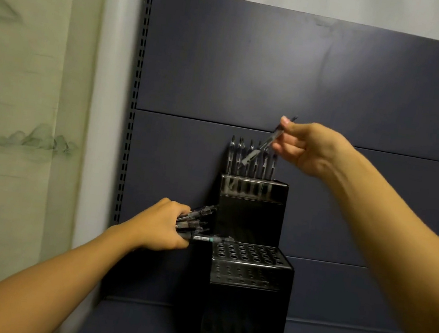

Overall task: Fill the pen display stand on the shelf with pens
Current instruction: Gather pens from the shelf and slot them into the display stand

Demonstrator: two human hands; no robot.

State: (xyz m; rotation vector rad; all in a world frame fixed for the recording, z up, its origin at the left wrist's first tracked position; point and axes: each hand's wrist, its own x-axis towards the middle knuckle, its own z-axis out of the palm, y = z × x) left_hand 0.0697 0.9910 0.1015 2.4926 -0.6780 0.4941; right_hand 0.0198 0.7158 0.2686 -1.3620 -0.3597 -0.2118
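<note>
At the far left of the frame hung a pale wall panel (23, 110) painted with faint green hills, and just right of it ran the slotted upright (135, 98) of the dark shelf.

Low and left of centre, the left hand (160, 225) was curled round a bundle of spare pens (195, 220), their ends fanning out to the right towards the stand. They looked light, stiff and smooth-barrelled, so a loose bunch like this would likely slide against itself unless gripped firmly round the middle.

In the centre stood the black display stand (250, 266), stepped in three tiers against the shelf's back panel (309, 80). Its top tier held a row of upright pens (251, 159); the middle and lowest tiers showed only open holes.

Above and right of that row, the right hand (304, 148) pinched a single pen (265, 144) near its upper end between thumb and fingertips, the pen slanting down and left over the top tier. Its lower tip was blurred, so whether it had reached a hole could not be told, though it appeared to be just short of one.

Such a slim pen would probably steer best held high on the barrel, leaving the lower part free to find its hole. It should be dropped in gently, since the standing neighbours could be knocked askew.
</note>
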